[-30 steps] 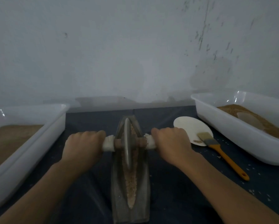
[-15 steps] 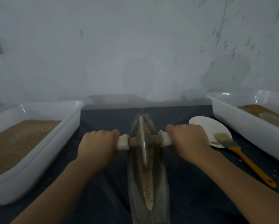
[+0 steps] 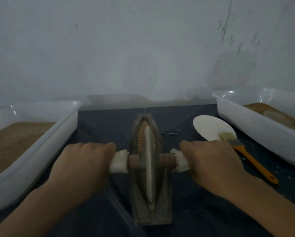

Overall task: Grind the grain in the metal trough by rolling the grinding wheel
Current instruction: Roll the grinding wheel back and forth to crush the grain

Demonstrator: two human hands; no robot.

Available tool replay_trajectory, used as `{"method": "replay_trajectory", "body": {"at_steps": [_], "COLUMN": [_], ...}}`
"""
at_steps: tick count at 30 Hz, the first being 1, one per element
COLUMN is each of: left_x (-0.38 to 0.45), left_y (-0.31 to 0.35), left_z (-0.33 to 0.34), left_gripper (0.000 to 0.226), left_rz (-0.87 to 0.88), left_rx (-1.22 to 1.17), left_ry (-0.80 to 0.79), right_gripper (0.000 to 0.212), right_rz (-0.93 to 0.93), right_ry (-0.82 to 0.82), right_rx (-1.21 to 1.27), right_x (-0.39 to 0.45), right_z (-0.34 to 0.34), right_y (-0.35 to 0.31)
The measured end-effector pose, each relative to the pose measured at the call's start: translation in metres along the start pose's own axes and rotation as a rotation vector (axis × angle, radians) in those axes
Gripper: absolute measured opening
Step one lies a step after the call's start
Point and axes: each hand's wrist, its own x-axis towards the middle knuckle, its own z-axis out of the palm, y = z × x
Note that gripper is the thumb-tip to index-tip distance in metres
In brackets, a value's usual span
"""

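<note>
Left hand (image 3: pixel 81 166) and right hand (image 3: pixel 211 166) are clasping the grinding wheel (image 3: pixel 149 165) axle, frame centre; equal downward pressure should keep it tracking the metal trough (image 3: pixel 162 199) over grain (image 3: pixel 140 137).

Person, two bare forearms entering from the frame's lower corners; left hand (image 3: pixel 82 165) and right hand (image 3: pixel 213 164) ungloved; no sleeves, rings or watch visible.

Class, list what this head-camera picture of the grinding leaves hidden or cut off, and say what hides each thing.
- Head view: the wrapped axle ends sit inside the left hand and right hand.
- The grinding wheel covers the near grain in the metal trough; grain shows only beyond it.
- The frame edges cut off the left tub and right tub.
- The right hand covers part of the brush.
</note>
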Motion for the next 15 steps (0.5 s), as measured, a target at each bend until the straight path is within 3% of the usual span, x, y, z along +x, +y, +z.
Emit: {"method": "replay_trajectory", "body": {"at_steps": [9, 15], "left_x": [0.069, 0.043], "left_y": [-0.019, -0.004], "left_z": [0.069, 0.041], "left_gripper": [0.031, 0.034], "left_rz": [-0.215, -0.185], "left_rx": [0.037, 0.021], "left_ry": [0.026, -0.020], "right_gripper": [0.027, 0.023], "right_rz": [0.124, 0.084], "right_ry": [-0.048, -0.045], "right_rx": [-0.173, -0.125], "right_x": [0.087, 0.051], "right_z": [0.059, 0.036], "right_y": [0.016, 0.007]}}
